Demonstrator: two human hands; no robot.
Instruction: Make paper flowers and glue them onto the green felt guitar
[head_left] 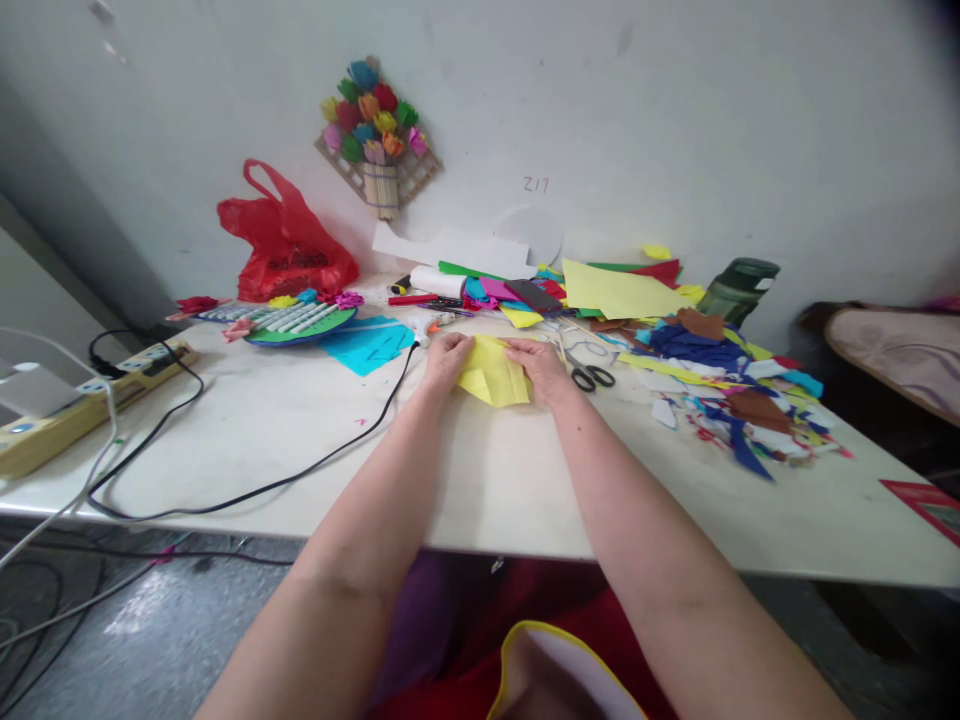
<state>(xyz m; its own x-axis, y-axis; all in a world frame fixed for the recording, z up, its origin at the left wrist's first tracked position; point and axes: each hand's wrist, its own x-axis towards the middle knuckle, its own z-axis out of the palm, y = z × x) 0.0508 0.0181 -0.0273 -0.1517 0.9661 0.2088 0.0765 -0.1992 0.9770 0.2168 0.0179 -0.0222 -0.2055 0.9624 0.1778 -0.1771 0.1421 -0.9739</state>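
Observation:
A creased sheet of yellow paper [493, 374] is stretched between my two hands, just over the white table. My left hand [448, 362] grips its left edge, while my right hand [538, 366] pinches the opposite edge. Close to my right hand lie black-handled scissors [592, 377], their blades partly hidden. Just beyond my left hand is a white glue gun [421, 328] with an orange tip, its black cord running left across the table. Blue paper [367, 345] lies flat to the left of it.
Cut paper scraps [739, 390] are heaped at right, before a green bottle [739, 290]. Coloured sheets [619, 290] lie along the wall. A red plastic bag [289, 245] and a green flower-trimmed craft board [307, 322] stand at left, near a power strip [97, 405].

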